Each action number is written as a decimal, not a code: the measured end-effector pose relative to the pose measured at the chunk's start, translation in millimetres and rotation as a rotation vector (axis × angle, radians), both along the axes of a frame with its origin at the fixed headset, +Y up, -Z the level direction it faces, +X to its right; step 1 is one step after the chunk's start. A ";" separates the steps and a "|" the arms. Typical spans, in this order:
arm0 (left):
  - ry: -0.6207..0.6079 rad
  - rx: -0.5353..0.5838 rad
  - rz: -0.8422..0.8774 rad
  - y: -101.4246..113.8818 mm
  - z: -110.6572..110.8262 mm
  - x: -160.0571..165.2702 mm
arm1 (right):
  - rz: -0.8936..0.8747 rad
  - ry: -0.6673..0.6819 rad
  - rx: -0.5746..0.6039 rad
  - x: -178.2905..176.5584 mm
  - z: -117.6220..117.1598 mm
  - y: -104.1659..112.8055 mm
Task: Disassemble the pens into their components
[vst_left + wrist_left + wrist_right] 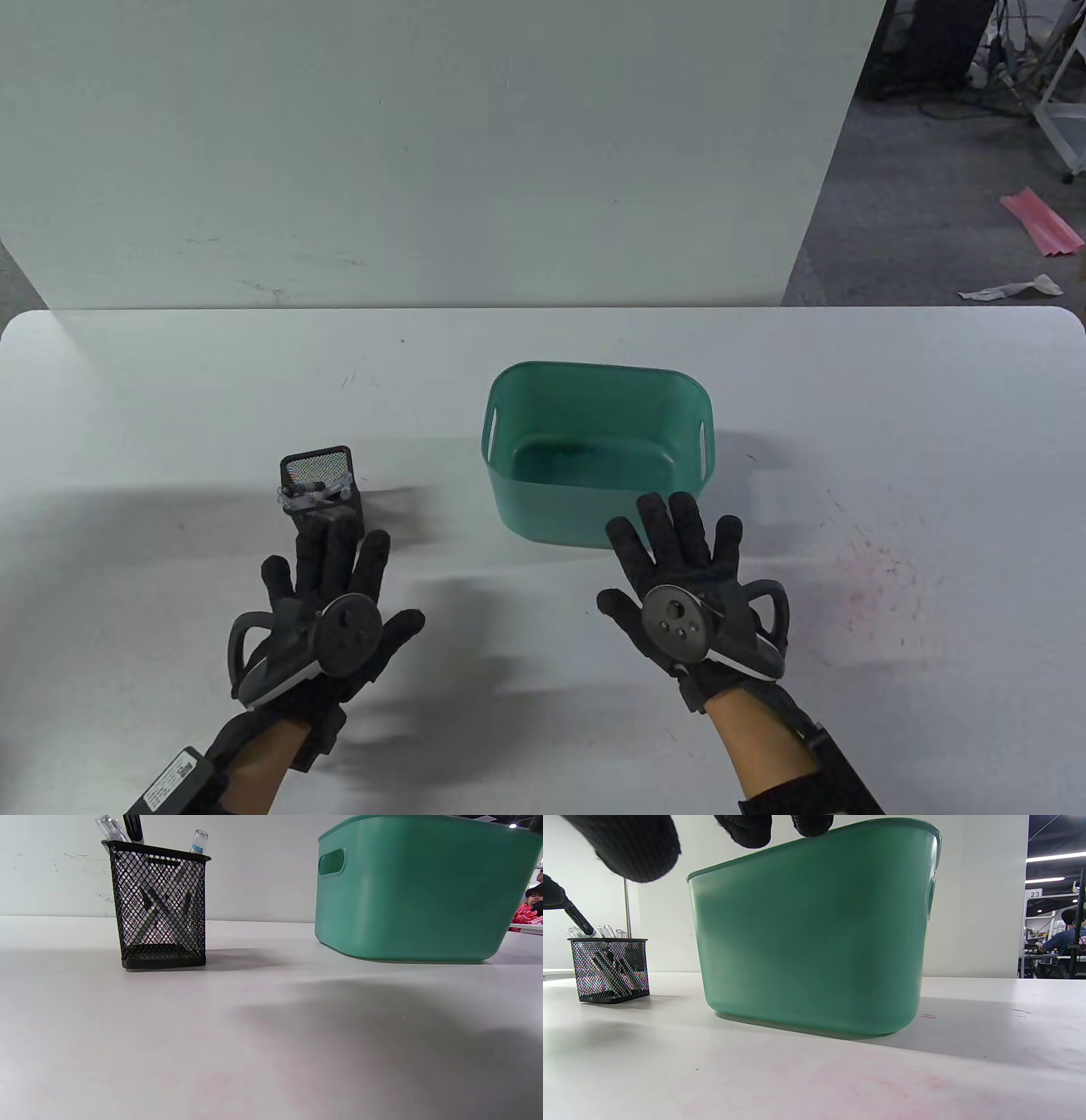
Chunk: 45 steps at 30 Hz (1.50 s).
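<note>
A white table (543, 382) holds a black mesh pen cup (321, 488) on the left and a green plastic bin (599, 450) near the middle, the two standing well apart. Several pens (312, 495) stand in the pen cup, leaning across one another; from the left wrist view their clear ends and one dark end stick up past the rim. The bin has a slot handle in each short side, and nothing can be made out inside it in the table view.

The left hand (327, 607) lies palm down at the near left, fingers straight and spread, holding nothing. Its fingertips (327, 531) reach the near side of the pen cup; whether they touch it or a pen cannot be told. In the right wrist view a dark fingertip sits just beside a dark pen end above the cup.

The right hand (687, 594) is also palm down with fingers straight and spread, released and empty. Its fingertips (746, 830) hang by the near wall of the bin, close to the rim. A black tracker sits on the back of each hand.
</note>
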<state>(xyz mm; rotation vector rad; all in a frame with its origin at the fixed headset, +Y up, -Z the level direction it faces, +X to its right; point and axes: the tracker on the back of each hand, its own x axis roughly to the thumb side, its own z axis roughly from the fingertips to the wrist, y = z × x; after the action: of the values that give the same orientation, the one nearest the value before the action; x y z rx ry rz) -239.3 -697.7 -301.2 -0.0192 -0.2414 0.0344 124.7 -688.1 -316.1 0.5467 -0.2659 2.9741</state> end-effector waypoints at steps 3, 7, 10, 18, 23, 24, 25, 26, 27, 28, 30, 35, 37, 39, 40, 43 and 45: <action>-0.003 0.008 0.004 0.6 0.7 -0.3 | -0.002 -0.002 -0.001 0.0 0.2 -0.3; -0.011 0.018 0.006 1.2 0.2 -1.2 | 0.005 0.001 -0.004 -0.4 0.3 -0.6; -0.012 0.060 -0.052 6.0 -1.0 -1.5 | 0.012 0.000 0.000 0.2 1.2 0.3; 0.105 0.197 -0.087 47.5 -16.6 -20.3 | -0.008 -0.004 0.004 5.1 3.3 3.4; 0.279 0.161 -0.093 70.8 -46.8 -39.9 | -0.014 0.000 0.008 4.8 3.3 3.8; 0.318 0.152 -0.104 74.9 -54.0 -43.9 | -0.015 0.002 0.009 4.6 3.2 3.5; 0.347 0.141 -0.116 77.4 -59.4 -46.9 | -0.016 0.002 0.010 4.6 3.2 3.4; 0.370 0.130 -0.122 78.9 -63.2 -49.1 | -0.016 0.003 0.009 4.5 3.2 3.3; 0.397 0.109 -0.127 80.1 -68.9 -52.2 | -0.016 0.004 0.008 4.4 3.3 3.2; 0.422 0.094 -0.130 80.8 -73.3 -54.7 | -0.016 0.005 0.008 4.3 3.5 3.1; 0.451 0.084 -0.133 80.1 -79.8 -57.8 | -0.015 0.006 0.006 4.2 3.7 3.3; 0.510 0.028 -0.167 74.3 -93.2 -62.8 | -0.020 0.007 0.003 4.3 3.9 3.2; 0.526 0.013 -0.179 70.4 -96.5 -64.8 | -0.020 0.006 0.002 4.6 3.9 3.3; 0.532 0.003 -0.179 67.3 -98.1 -66.9 | -0.023 0.006 -0.001 4.8 3.8 3.2; 0.532 0.011 -0.173 65.9 -98.4 -67.9 | -0.024 0.005 -0.002 5.0 3.8 3.1; 0.512 0.041 -0.158 64.6 -97.6 -68.4 | -0.023 0.003 -0.003 5.2 3.8 3.4; 0.496 0.071 -0.155 66.6 -96.3 -67.3 | -0.025 0.002 -0.004 5.2 3.7 3.5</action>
<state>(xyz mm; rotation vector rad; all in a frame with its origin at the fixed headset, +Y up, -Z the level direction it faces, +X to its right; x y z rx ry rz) -306.5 -631.0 -397.4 0.0411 0.2552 -0.1230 129.9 -684.7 -312.4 0.5425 -0.2641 2.9492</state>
